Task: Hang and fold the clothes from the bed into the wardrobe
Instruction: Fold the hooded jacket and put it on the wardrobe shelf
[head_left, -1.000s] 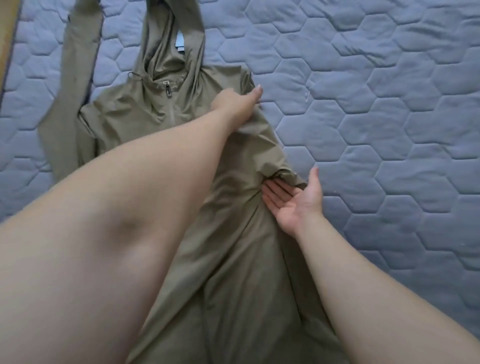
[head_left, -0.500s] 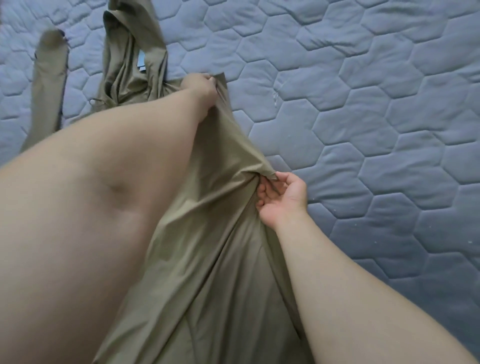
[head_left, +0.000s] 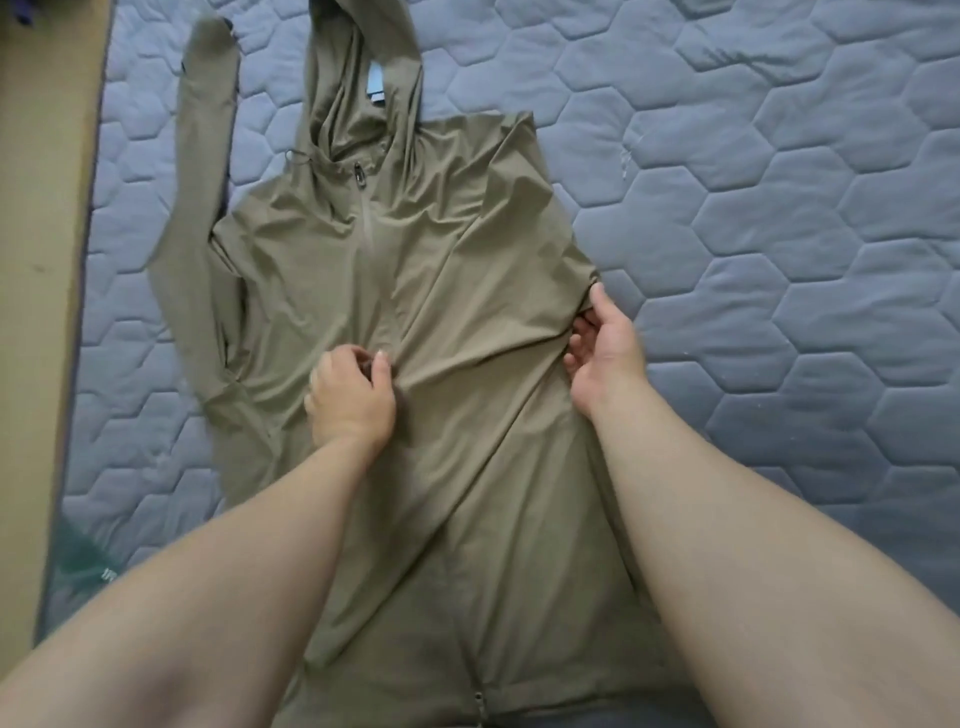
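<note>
Now L hand (head_left: 350, 397), R hand (head_left: 605, 353) grip jacket (head_left: 467, 249); blue tag (head_left: 376, 85) illegible.

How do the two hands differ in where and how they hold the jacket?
The left hand pinches fabric at the middle front of the jacket; the right hand holds its side edge. The left hand's fingers curl tightly; the right hand's thumb is stretched out. Both grip the same jacket.

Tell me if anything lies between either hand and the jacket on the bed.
Nothing visible does. The left hand already pinches the jacket near its zip, at the middle of the front. The right hand holds the folded edge on the jacket's right side.
</note>
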